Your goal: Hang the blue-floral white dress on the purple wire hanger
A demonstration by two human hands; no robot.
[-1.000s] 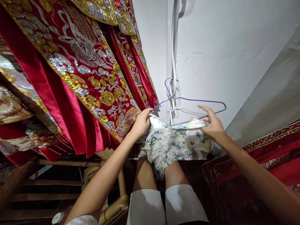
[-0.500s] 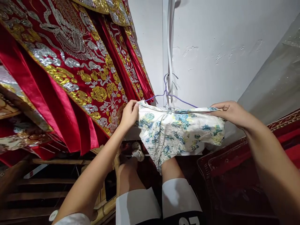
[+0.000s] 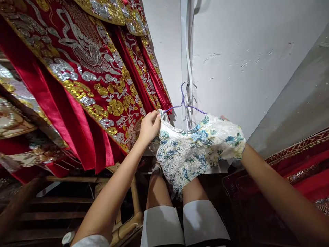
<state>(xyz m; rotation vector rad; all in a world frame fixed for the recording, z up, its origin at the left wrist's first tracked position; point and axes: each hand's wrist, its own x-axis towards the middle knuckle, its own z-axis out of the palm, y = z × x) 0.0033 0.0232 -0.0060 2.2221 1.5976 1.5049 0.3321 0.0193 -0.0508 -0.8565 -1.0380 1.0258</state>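
A white garment with blue and yellow flowers (image 3: 197,151) hangs over a purple wire hanger (image 3: 183,103) in front of a white wall. My left hand (image 3: 149,127) pinches the garment's left edge next to the hanger's left end. My right hand (image 3: 224,118) is almost wholly hidden under the garment's right side; only a fingertip shows above the cloth, and my right forearm comes out from beneath it.
Red satin robes with gold and silver embroidery (image 3: 84,79) hang close on the left. A white cord (image 3: 189,51) runs down the wall behind the hanger. Red embroidered cloth (image 3: 295,171) lies at the right. Bamboo furniture (image 3: 125,219) stands below by my legs.
The garment went from bunched low under the hanger to spread across it. My right hand moved from the hanger's right end to under the cloth. My left hand stayed on the left edge.
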